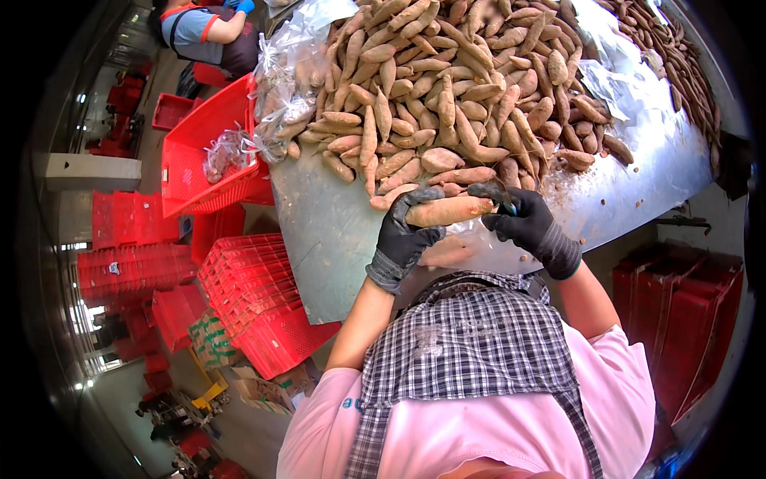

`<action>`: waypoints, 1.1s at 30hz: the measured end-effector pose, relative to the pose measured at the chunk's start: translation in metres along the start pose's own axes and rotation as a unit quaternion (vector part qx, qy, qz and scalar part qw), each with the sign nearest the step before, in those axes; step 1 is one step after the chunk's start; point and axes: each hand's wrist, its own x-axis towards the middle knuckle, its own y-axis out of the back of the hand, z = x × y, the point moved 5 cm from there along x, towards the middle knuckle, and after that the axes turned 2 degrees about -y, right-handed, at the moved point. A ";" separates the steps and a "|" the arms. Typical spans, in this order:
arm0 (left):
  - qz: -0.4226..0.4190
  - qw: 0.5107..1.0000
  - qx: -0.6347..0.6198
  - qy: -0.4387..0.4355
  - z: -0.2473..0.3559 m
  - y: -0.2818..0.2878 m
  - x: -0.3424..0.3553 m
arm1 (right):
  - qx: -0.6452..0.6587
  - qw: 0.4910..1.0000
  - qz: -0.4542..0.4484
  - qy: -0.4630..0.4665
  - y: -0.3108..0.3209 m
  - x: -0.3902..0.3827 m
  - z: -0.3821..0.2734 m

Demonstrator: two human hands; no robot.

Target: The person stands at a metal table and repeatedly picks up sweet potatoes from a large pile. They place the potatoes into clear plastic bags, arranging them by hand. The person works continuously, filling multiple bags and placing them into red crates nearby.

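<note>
A long, pale orange-brown sweet potato (448, 211) lies across my left hand (399, 243), whose black-gloved fingers and thumb close around its left end. At the other end of the root, my gloved right hand (531, 227) is closed, its fingertips close to the tip. A small teal bit of something shows between those fingers; the rest is hidden, so I cannot tell its kind. Below the held root, another sweet potato (447, 252) lies near clear plastic (476, 237) at the table's edge. Just beyond my hands rises a large heap of sweet potatoes (447, 104).
The metal table (307, 231) carries knotted clear bags (287, 96) at the left and thin dark roots (666, 56) far right. A red crate (179, 172) holds a bag. Stacked red crates (247, 279) stand left, red bins (678, 303) right. Another person (209, 32) works far left.
</note>
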 end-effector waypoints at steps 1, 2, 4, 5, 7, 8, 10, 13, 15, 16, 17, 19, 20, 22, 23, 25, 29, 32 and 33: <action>0.008 1.000 0.007 -0.012 0.006 -0.001 -0.002 | 0.024 1.000 -0.008 -0.003 0.000 0.000 -0.001; 0.017 0.999 0.013 -0.023 0.009 -0.002 -0.003 | 0.049 0.999 -0.015 -0.006 0.000 0.001 -0.001; 0.004 0.994 0.079 -0.075 0.007 -0.001 -0.003 | 0.081 0.996 -0.016 -0.014 0.001 0.002 -0.003; -0.002 0.988 0.112 -0.101 0.006 0.000 -0.003 | 0.090 0.996 -0.012 -0.020 0.000 0.002 -0.005; -0.016 0.984 0.139 -0.113 0.004 -0.002 -0.003 | 0.091 0.995 0.002 -0.035 0.000 0.006 0.000; -0.022 0.981 0.153 -0.118 0.003 -0.003 -0.004 | 0.084 0.995 0.012 -0.045 0.000 0.010 0.008; -0.020 0.988 0.124 -0.087 -0.002 -0.001 -0.003 | 0.062 0.995 0.020 -0.080 0.003 0.015 0.015; -0.012 0.996 0.065 -0.065 -0.002 -0.002 -0.002 | -0.050 0.997 0.013 0.059 0.011 0.020 0.007; -0.005 0.998 0.039 -0.057 0.004 -0.005 0.000 | -0.111 0.966 -0.021 0.231 0.009 0.012 0.006; -0.001 0.998 0.034 -0.054 0.008 -0.006 0.001 | -0.097 0.970 -0.052 0.215 0.008 0.008 0.012; 0.003 0.998 0.028 -0.052 0.012 -0.006 0.002 | -0.083 0.974 -0.084 0.196 0.006 0.004 0.019; -0.006 0.995 0.077 -0.066 0.016 -0.008 0.001 | 0.054 0.975 -0.138 0.168 -0.012 0.003 0.013; -0.005 0.989 0.126 -0.073 0.019 -0.009 0.001 | 0.189 0.967 -0.172 0.020 -0.017 0.007 0.018; -0.005 0.973 0.217 -0.086 0.025 -0.014 -0.003 | 0.283 0.946 -0.157 -0.006 -0.017 0.013 0.023; 0.003 0.978 0.194 -0.071 0.025 -0.016 -0.005 | 0.328 0.933 -0.148 -0.020 -0.016 0.016 0.029; 0.016 0.988 0.146 -0.043 0.026 -0.020 -0.008 | 0.156 0.978 -0.126 0.050 -0.009 0.020 0.048; 0.016 0.997 -0.075 -0.016 0.021 -0.022 -0.007 | 0.374 0.898 -0.157 -0.169 -0.025 0.016 0.062; -0.008 0.992 -0.127 -0.007 0.023 -0.017 -0.007 | 0.507 0.822 -0.178 -0.187 -0.027 0.017 0.078; -0.002 0.989 -0.144 0.017 0.023 -0.012 -0.010 | 0.468 0.862 -0.134 -0.142 -0.019 0.018 0.079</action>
